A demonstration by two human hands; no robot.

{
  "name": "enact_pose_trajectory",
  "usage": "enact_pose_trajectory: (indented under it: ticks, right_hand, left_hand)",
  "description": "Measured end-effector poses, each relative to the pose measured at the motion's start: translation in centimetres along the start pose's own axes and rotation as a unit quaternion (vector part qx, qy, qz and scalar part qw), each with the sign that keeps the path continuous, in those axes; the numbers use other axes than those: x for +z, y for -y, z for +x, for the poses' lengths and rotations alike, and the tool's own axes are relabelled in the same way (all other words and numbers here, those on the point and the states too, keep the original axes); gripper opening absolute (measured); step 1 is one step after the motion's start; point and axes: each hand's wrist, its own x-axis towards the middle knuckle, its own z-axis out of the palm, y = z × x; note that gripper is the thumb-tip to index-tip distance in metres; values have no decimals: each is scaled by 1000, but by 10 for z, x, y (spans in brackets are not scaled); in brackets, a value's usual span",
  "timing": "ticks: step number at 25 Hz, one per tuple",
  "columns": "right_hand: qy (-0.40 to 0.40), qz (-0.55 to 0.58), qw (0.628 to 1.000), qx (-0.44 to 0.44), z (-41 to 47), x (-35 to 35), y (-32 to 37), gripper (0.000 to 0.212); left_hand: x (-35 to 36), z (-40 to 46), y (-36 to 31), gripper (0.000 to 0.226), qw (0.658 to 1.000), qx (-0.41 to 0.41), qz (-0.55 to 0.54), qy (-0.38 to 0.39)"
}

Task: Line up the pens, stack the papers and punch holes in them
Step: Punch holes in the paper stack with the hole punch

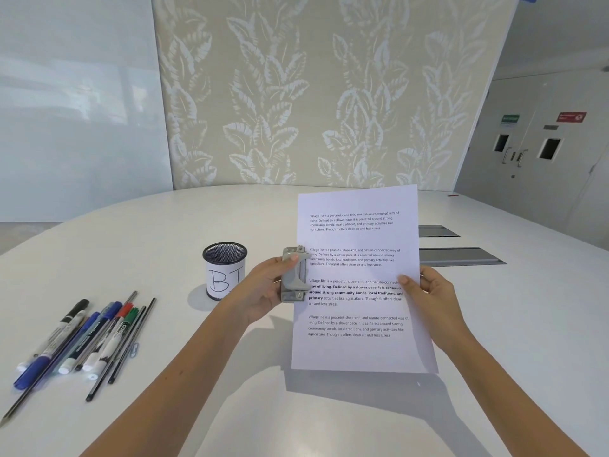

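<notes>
Head view — white table (164, 245), leaf-patterned wall (329, 94) — pens (82, 341) lie left.

Bright, even light fills the scene. The papers (359, 278) throw a soft grey shadow on the white counter (164, 232) just below them, towards the camera. Printed text reads sharp. Wide-angle distortion bows the counter's far edge and the walls.

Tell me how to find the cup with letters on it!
Look at the big white table, just left of the hands holding the papers. There stands a black mesh cup. It alone stands upright, wearing a white label with handwritten letters; the pens lie flat further left.
</notes>
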Motion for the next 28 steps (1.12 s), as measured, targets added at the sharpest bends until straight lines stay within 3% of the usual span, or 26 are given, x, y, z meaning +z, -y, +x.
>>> enact_pose_trajectory:
  ticks: [13,20,25,28]
  right_hand:
    - [12,30,999,-5,-2,1,1,12]
    - [15,26,1000,-4,-3,2,-2,12]
    - [11,28,1000,4,-2,4,-6,14]
    - [11,27,1000,7,-2,4,-7,15]
  left_hand:
    - [4,-7,-5,35,1000,-3,2,7]
    - [5,-8,-4,54,1000,-3,6,-3]
    - [3,-6,1,37,1000,-9,15,-21]
    - [2,-5,2,37,999,-6,30,-40]
